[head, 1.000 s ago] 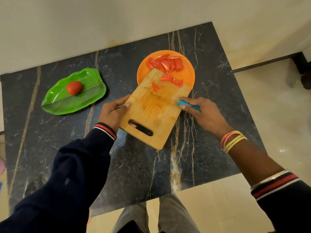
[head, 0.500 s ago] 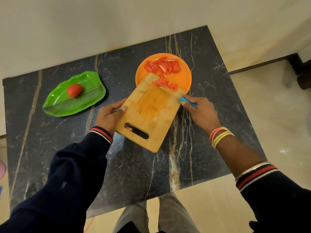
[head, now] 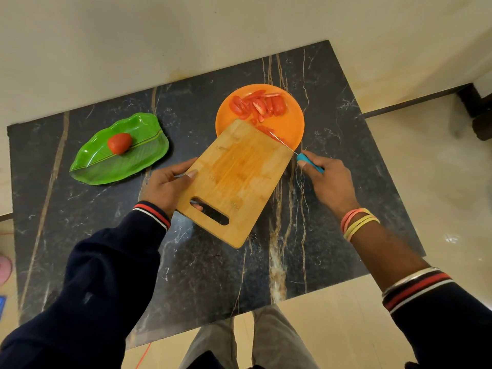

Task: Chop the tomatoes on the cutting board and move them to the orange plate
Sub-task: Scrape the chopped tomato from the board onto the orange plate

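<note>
My left hand [head: 167, 186] grips the left edge of the wooden cutting board [head: 237, 179], thumb on top, and holds it tilted with its far end over the orange plate [head: 291, 125]. My right hand [head: 328, 179] holds a knife [head: 306, 159] by its blue handle; the thin blade lies along the board's far right corner against the last tomato pieces [head: 267, 130]. A heap of tomato slices [head: 257, 105] lies on the plate. One whole tomato [head: 119, 143] sits on the green leaf-shaped plate [head: 106, 166] at the left.
Everything stands on a black marble table [head: 213, 275] set against a cream wall. The table's near edge runs just in front of my legs, and pale floor lies to the right. A dark furniture leg [head: 476, 115] stands at the far right.
The knife blade has swept up the board toward the plate, pushing the tomato pieces off the far end. Most pieces now lie on the plate; the board itself stays held in place.
</note>
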The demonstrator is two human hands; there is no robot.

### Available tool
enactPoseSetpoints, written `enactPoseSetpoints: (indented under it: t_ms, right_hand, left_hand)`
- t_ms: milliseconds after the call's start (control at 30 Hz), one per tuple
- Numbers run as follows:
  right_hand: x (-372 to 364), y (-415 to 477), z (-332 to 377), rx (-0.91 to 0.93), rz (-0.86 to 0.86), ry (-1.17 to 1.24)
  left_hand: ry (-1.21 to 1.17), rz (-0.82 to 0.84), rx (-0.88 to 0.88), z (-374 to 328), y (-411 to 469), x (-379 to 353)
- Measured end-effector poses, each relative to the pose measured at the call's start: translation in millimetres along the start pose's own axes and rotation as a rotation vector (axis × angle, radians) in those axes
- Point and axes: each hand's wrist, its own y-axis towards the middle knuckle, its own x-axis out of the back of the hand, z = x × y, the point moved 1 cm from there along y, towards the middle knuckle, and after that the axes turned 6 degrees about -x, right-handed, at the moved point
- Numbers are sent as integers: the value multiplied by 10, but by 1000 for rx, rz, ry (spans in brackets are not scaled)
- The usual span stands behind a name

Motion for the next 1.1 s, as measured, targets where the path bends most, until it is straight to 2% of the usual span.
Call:
enactPoseSetpoints:
  t_ms: [133, 367, 433, 567, 733, 933, 1100]
  right_hand:
    - [-49, -39, 35, 49, 72, -16]
    - [34, 122, 61, 33, 16, -71]
    - [37, 102, 88, 93, 60, -52]
    - [-73, 27, 94, 211, 145, -188]
    - [36, 124, 112, 125, 45, -142]
    - [-2, -397, 128, 343, 320, -179]
    - [-13, -46, 19, 207, 121, -167]
  left_hand:
    - [-21, 12, 21, -9, 12, 9]
    - [66, 2, -14, 55, 21, 38]
    - [57, -11, -17, 58, 16, 33]
    - [27, 9, -7, 23, -4, 1]
    - [-36, 18, -3, -32, -57, -46]
    - [-54, 0, -33, -37, -38, -27]
    - [-6, 24, -32, -22, -60, -17]
